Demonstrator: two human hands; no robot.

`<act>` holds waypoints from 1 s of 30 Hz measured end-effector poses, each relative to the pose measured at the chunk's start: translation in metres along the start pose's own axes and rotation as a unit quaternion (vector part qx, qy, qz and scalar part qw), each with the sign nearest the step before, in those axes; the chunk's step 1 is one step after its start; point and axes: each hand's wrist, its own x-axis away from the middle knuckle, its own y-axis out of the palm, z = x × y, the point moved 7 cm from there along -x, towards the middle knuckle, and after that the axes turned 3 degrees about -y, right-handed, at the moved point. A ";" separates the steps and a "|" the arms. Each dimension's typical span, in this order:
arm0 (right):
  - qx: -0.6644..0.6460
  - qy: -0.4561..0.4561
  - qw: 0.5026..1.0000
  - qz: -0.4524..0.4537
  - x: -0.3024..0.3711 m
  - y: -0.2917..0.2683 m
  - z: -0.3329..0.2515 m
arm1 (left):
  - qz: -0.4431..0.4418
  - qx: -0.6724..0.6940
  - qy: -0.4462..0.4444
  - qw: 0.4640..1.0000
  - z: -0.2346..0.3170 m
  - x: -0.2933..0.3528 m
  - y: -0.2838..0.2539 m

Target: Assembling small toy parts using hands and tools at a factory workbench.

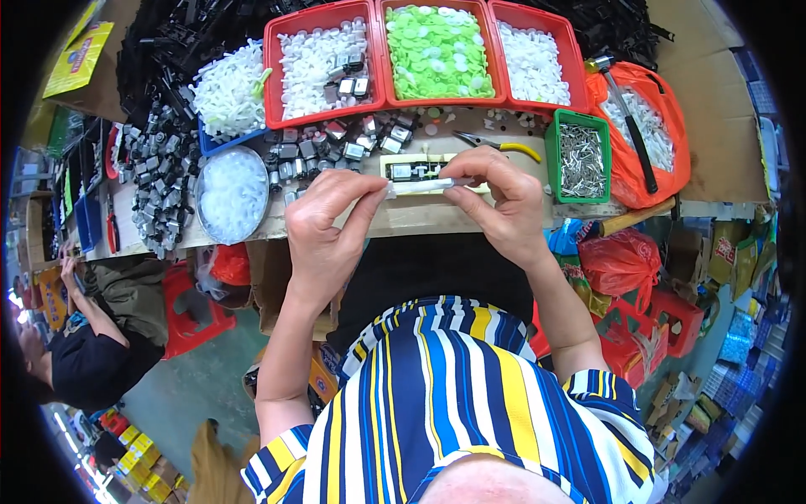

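Observation:
A slim white plastic rod-like part (424, 186) is held level between my two hands, just above the table edge. My left hand (329, 223) pinches its left end with thumb and forefinger. At the other end, the fingertips of my right hand (506, 202) close on a darker, greyish tip. Directly behind the rod lies a cream fixture (431, 158), partly covered by my right fingers. Within it sits a black housing (406, 171) with a small silver motor. Loose silver-and-black motors (315, 151) lie behind my left hand.
Red trays (378, 107) hold white parts and green discs. Pliers (497, 144) lie beside a green basket (550, 160) of metal pins. A hammer (631, 126) rests on a red bag (678, 164). At left stand a clear bowl (231, 195), heaped motors (158, 181) and another person (96, 353).

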 end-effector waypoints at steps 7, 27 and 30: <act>-0.008 -0.016 1.000 -0.002 0.004 -0.007 0.005 | -0.043 0.027 -0.015 0.999 -0.001 -0.005 0.014; 0.159 -0.023 0.981 -0.104 -0.006 -0.049 0.015 | -0.043 -0.081 0.168 0.981 0.010 -0.015 0.062; 0.213 -0.030 0.969 -0.121 -0.012 -0.053 0.019 | -0.036 -0.102 0.152 0.982 0.001 -0.017 0.059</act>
